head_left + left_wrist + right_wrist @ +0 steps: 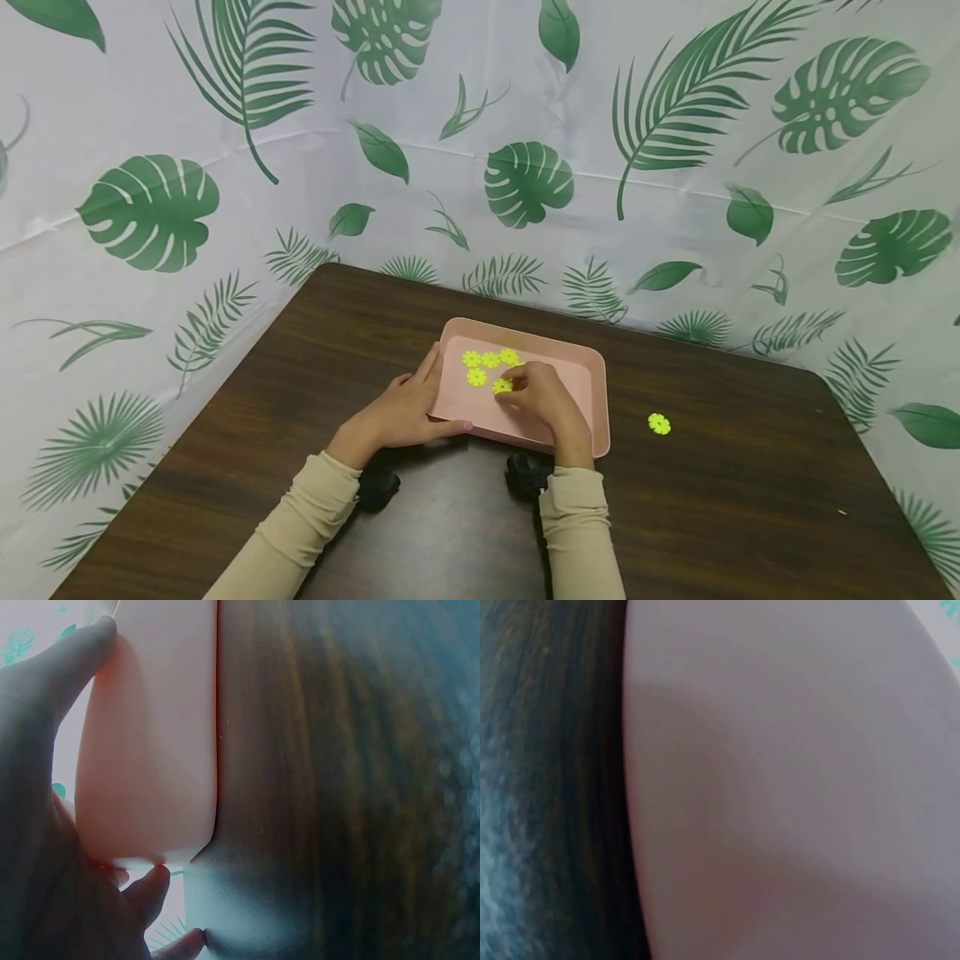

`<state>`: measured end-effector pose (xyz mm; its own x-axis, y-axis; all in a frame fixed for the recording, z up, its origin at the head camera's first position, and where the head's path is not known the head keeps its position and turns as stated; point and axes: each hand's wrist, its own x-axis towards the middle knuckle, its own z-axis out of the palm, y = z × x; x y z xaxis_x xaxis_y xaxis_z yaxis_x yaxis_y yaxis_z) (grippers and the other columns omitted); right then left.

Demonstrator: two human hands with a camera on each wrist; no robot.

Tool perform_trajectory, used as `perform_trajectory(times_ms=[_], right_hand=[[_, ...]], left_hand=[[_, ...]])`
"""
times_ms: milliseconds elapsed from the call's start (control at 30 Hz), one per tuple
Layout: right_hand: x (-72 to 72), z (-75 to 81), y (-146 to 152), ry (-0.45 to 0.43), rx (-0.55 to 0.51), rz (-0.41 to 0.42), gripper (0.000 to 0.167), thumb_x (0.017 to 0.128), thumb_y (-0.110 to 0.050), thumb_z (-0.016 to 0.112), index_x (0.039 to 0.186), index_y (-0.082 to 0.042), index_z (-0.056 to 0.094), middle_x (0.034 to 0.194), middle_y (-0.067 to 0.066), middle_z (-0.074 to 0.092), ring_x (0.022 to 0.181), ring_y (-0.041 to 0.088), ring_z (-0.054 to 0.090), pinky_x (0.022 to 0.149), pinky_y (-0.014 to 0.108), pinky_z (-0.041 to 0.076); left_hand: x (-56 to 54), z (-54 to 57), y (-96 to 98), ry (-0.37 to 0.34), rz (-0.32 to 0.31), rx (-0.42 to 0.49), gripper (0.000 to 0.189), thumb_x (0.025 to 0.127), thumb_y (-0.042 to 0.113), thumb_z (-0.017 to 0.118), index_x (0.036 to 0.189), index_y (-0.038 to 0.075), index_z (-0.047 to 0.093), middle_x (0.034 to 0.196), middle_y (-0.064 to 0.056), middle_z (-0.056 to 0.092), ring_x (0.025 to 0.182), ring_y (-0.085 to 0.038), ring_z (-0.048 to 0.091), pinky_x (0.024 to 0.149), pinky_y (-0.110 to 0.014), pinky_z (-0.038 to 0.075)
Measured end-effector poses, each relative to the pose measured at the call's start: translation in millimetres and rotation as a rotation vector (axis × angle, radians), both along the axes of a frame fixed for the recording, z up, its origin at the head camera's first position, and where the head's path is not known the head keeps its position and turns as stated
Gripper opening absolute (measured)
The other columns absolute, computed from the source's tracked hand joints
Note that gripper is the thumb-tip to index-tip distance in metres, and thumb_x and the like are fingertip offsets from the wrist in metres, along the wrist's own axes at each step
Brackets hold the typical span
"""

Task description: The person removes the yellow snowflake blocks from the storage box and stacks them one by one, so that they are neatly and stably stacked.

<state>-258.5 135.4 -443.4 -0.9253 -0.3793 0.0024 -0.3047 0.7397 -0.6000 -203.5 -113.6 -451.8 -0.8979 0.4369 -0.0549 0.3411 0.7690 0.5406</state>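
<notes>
My left hand rests against the near left corner of a pink tray. Its fingers lie along the tray's left side and the thumb along the front edge. In the left wrist view, the thumb touches the rim and the fingertips meet the end wall. Inside the tray, my right hand pinches a yellow notched disc between thumb and forefinger. Several like discs lie in the tray's left half, just beyond those fingers. The right wrist view shows only the tray's outer wall, not the fingers.
A single yellow notched disc lies on the dark wooden table, right of the tray. A tiny pale scrap is farther right. A leaf-patterned white cloth hangs behind the table and along its left side.
</notes>
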Motion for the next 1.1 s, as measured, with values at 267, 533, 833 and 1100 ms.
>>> perform_trajectory(times_ms=[267, 533, 833, 1100], right_hand=[[4.7, 7.2, 9.2, 0.134, -0.005, -0.024, 0.025, 0.085, -0.017, 0.087, 0.105, -0.003, 0.079, 0.087, 0.007, 0.068, 0.083, 0.024, 0.064, 0.077, 0.04, 0.055], [16.9, 25.6, 32.6, 0.296, -0.086, -0.059, 0.03, 0.085, -0.017, 0.088, 0.11, -0.004, 0.078, 0.092, 0.007, 0.07, 0.08, 0.023, 0.062, 0.07, 0.037, 0.053], [30.0, 45.2, 66.4, 0.33, -0.093, -0.165, 0.036, 0.089, -0.017, 0.085, 0.12, -0.003, 0.076, 0.094, 0.01, 0.064, 0.085, 0.026, 0.061, 0.069, 0.038, 0.053], [34.3, 48.8, 95.2, 0.36, -0.06, -0.258, 0.029, 0.09, -0.018, 0.084, 0.114, -0.002, 0.077, 0.091, 0.011, 0.063, 0.082, 0.025, 0.058, 0.071, 0.038, 0.053]], left_hand=[[-0.4, 2.3, 2.9, 0.007, -0.008, 0.0, 0.123, 0.09, 0.074, 0.06, 0.163, -0.003, -0.002, 0.172, -0.016, -0.011, 0.155, -0.031, 0.023, 0.119, -0.063, 0.022], [1.8, -1.0, 1.6, 0.009, -0.006, 0.025, 0.123, 0.089, 0.074, 0.061, 0.163, -0.003, -0.001, 0.172, -0.017, -0.009, 0.155, -0.031, 0.025, 0.118, -0.064, 0.023], [1.9, -0.9, 0.7, 0.014, -0.011, 0.046, 0.123, 0.09, 0.073, 0.062, 0.163, -0.003, -0.002, 0.172, -0.018, -0.008, 0.153, -0.03, 0.029, 0.118, -0.063, 0.022], [0.6, 0.5, -0.5, 0.017, -0.021, 0.061, 0.122, 0.091, 0.069, 0.064, 0.163, -0.004, -0.001, 0.172, -0.018, -0.009, 0.154, -0.031, 0.028, 0.118, -0.064, 0.023]])
